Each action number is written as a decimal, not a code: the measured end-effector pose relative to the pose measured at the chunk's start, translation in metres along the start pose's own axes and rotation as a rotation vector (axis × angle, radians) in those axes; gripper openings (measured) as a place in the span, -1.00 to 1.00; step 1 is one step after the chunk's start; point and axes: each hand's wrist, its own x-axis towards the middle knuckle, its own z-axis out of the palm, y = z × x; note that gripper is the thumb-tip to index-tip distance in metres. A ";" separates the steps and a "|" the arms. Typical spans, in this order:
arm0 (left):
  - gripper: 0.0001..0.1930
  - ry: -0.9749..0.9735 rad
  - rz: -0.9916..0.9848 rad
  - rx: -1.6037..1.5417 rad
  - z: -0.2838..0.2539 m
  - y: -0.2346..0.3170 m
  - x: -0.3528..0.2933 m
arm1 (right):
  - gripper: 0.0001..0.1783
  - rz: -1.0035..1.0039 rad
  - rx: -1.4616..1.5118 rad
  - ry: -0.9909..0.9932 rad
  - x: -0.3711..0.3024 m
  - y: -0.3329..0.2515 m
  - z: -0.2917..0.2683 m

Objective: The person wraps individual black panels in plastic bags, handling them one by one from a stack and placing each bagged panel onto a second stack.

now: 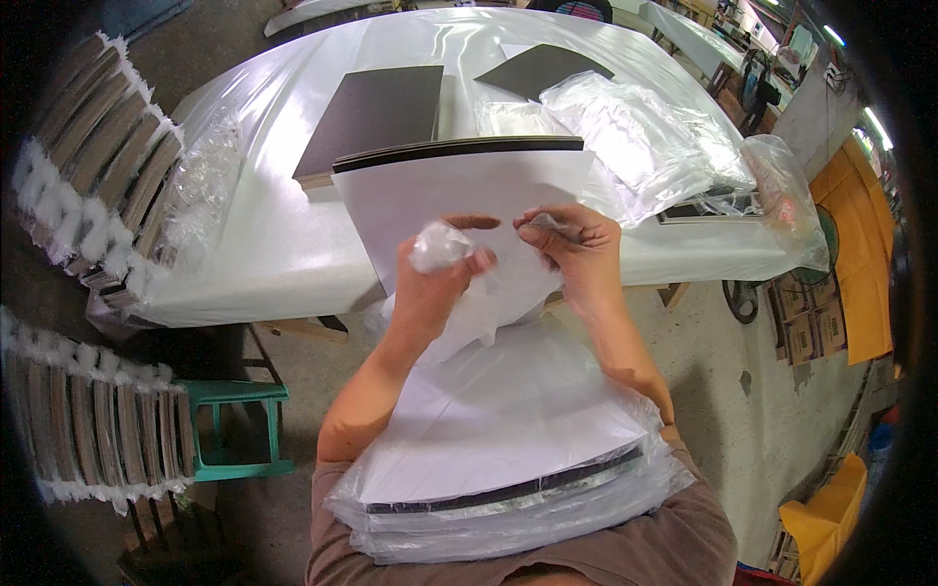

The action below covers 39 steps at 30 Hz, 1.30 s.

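Observation:
Both hands are in front of me over a stack of white-faced sheets with dark edges [391,181], which leans at the near edge of the table. Crumpled clear plastic is bunched in my left hand [440,278], its fingers curled round it. Thumb and fingers of my right hand [576,249] pinch a bit of the same thin clear film, a short way from the left. Below my hands, against my body, lies a stack of white sheets in clear plastic bags [508,439], with a dark strip along its near edge.
A plastic-covered table [264,264] bears a dark stack of boards [376,117], another dark sheet [542,68] and a heap of clear plastic bags [635,146]. Wrapped stacks [107,146] stand at left, above a green stool [239,391]. Cartons [811,317] are at right.

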 end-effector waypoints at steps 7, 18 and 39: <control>-0.79 0.019 0.228 0.138 0.011 -0.018 0.002 | -0.85 0.016 -0.035 0.080 -0.002 0.010 0.010; -0.93 0.089 0.418 0.174 0.002 -0.034 0.009 | -0.65 -0.015 0.260 -0.087 0.002 0.017 0.018; -0.54 -0.678 -0.047 -0.042 -0.029 -0.014 -0.013 | -0.74 0.111 0.250 -0.086 0.018 0.004 -0.012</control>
